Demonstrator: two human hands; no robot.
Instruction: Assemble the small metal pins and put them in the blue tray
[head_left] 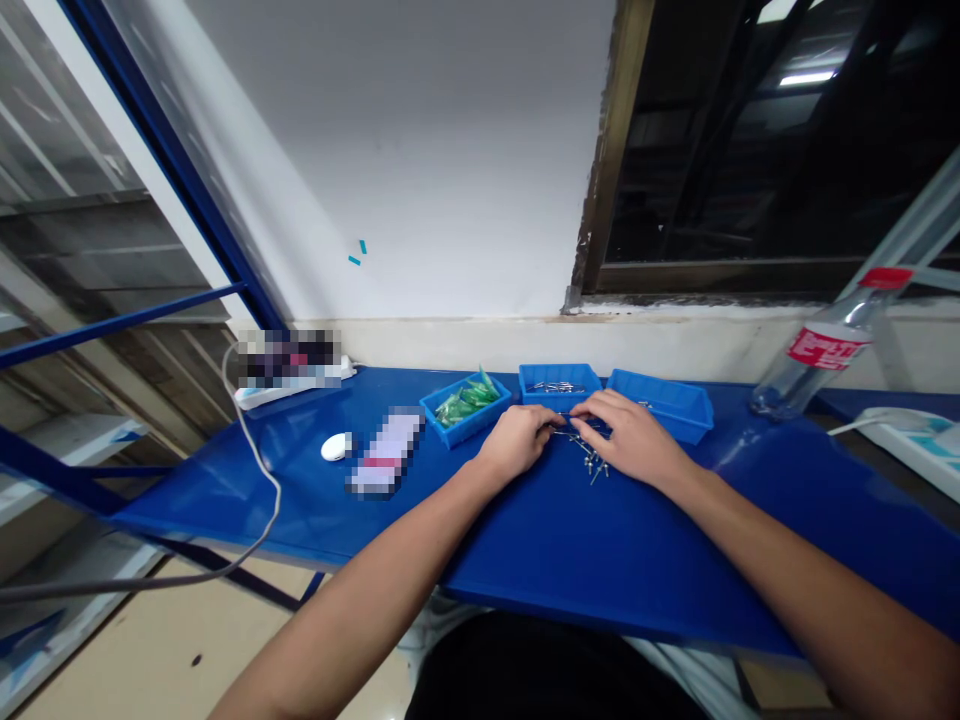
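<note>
Spanning the foreground, a blue table (pixel 540 550) underlies the right hand (pixel 636 435) and left hand (pixel 514 440), fingers bent inward; whether either pinches anything cannot be told. Just beyond stands a blue tray (pixel 559 373); thin metal pieces (pixel 592 462) lie between the hands.

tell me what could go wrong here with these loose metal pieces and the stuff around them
The metal pieces lie loose on the table, outside the blue trays, so a nudge might scatter them. The grey cable trails over the table's edge and could snag. The tall bottle might tip if bumped.
</note>
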